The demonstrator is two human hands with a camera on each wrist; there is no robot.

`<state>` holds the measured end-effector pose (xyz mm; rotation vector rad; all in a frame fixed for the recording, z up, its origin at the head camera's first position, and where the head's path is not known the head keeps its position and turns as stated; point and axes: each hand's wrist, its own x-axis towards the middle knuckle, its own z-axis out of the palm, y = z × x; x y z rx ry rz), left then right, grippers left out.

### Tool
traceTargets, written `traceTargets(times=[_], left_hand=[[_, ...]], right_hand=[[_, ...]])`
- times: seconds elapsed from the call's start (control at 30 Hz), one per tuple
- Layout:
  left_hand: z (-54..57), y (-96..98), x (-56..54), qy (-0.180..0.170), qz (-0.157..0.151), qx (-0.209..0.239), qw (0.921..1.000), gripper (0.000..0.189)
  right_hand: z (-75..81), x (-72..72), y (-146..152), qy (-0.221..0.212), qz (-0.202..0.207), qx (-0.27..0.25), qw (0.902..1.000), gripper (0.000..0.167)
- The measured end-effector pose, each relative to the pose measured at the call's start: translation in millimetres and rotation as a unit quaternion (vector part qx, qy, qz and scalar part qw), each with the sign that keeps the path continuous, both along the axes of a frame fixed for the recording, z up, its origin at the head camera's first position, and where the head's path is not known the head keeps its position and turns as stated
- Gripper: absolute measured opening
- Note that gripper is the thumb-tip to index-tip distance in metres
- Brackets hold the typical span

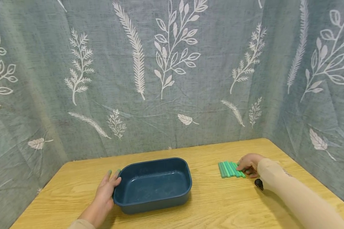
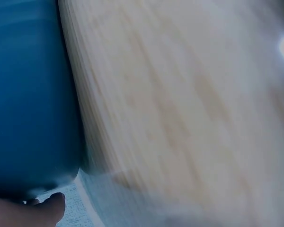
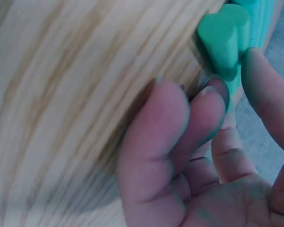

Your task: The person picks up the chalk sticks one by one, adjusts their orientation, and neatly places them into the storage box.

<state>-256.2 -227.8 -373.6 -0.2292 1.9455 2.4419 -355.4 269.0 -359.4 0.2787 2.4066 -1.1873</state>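
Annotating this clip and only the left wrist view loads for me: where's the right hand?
Observer: In the head view, the right hand is at the right end of a row of green sticks.
Operator: OK. I get a blue surface at my picture's left. What's it part of?
Observer: A tub, standing open side up; the head view shows its inner floor.

The head camera faces forward and down over the table (image 1: 209, 200); both wrist cameras share it, close-up.
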Motion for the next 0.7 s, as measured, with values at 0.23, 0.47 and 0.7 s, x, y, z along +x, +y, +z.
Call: traceTargets(times=[0.23,0.47,0.7], left_hand=[[0.9,-0.7,-1.0,-0.013,0.002,-0.009,0.9999,0.074],[0.9,-0.7,-3.6,-0.01,-0.003,-0.011,0.9999,0.075],[1.1,-0.3,-3.9,-0.018,-0.003,-0.018,0.9997,0.076]], right_hand=[[-2.3,-0.6,6,0.002,-0.012,-0.037,0.9992,0.057],[-4.7,2.2,24,0.008,-0.05,-0.173,0.9837,0.042],[-10.0,5.4,26,0.019,-0.079,-0.207,0.975,0.049]])
